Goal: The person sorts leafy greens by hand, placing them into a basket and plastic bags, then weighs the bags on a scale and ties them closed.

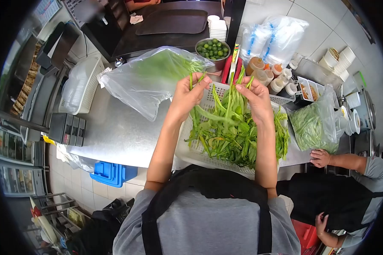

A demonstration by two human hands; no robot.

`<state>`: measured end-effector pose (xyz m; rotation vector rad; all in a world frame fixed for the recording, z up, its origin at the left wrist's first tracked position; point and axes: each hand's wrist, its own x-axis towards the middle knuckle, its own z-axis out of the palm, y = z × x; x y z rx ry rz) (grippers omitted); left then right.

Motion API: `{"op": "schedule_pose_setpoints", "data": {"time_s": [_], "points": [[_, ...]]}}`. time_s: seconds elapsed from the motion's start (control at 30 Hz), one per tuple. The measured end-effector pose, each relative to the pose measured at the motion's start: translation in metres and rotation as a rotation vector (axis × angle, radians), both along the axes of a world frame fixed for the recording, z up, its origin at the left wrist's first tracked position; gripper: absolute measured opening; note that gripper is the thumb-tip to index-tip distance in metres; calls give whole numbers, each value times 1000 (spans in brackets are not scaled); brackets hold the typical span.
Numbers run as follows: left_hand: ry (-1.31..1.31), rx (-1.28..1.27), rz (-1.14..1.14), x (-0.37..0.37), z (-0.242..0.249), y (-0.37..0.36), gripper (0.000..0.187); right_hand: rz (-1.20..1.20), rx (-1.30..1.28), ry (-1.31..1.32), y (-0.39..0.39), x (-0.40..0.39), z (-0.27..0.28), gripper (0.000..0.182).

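Note:
Leafy green stalks (225,138) fill a white perforated basket (183,146) on the steel counter (127,136). Above the basket's far left part, my left hand (190,94) pinches a short piece of green stem between thumb and fingers. My right hand (256,98) is closed on several upright green stems over the basket's far side, their leaves hanging below. The two hands are apart. Just beyond my left hand lies a clear plastic bag (136,80) with greens inside.
A metal bowl of small green limes (212,49), sauce bottles (270,74) and plastic bags (281,36) stand at the back. A bag of cut greens (312,125) is at the right, near a co-worker's hand (320,157). A white crate (87,85) stands left.

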<state>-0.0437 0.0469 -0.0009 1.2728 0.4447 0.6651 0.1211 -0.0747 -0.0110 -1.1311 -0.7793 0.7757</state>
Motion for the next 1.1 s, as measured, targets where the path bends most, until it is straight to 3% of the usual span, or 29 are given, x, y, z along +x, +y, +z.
{"op": "schedule_pose_setpoints", "data": {"time_s": [0.03, 0.13, 0.23, 0.27, 0.4, 0.6, 0.73, 0.87, 0.97, 1.0, 1.1], "points": [[7, -6, 6, -1, -5, 1, 19, -22, 0, 47, 0, 0, -6, 11], [83, 475, -40, -2, -31, 6, 25, -7, -4, 160, 0, 1, -22, 11], [235, 403, -196, 3, -54, 1, 31, 47, -1, 231, 2, 0, -36, 13], [156, 351, -180, 7, -59, -4, 30, 59, -8, 250, 2, -2, -38, 14], [256, 30, -103, -2, -34, 0, 24, 36, -64, 235, -6, 4, -43, 17], [-87, -260, -132, -32, -34, 35, 25, -11, -57, 226, -38, 1, -29, 18], [-320, -448, -203, -40, -36, 45, 31, -5, -214, -27, -53, 6, -40, 17], [-335, -443, -160, -38, -28, 47, 33, -64, -697, -773, -64, 13, -62, 26], [-232, -373, -128, -33, -22, 40, 36, -194, -676, -1355, -67, -7, -54, 26], [-185, -340, -128, -30, -19, 36, 36, -201, -745, -1294, -62, -14, -40, 29], [-43, -235, -140, -17, -23, 23, 29, -282, -503, -1258, -37, -23, -26, 32]]}}
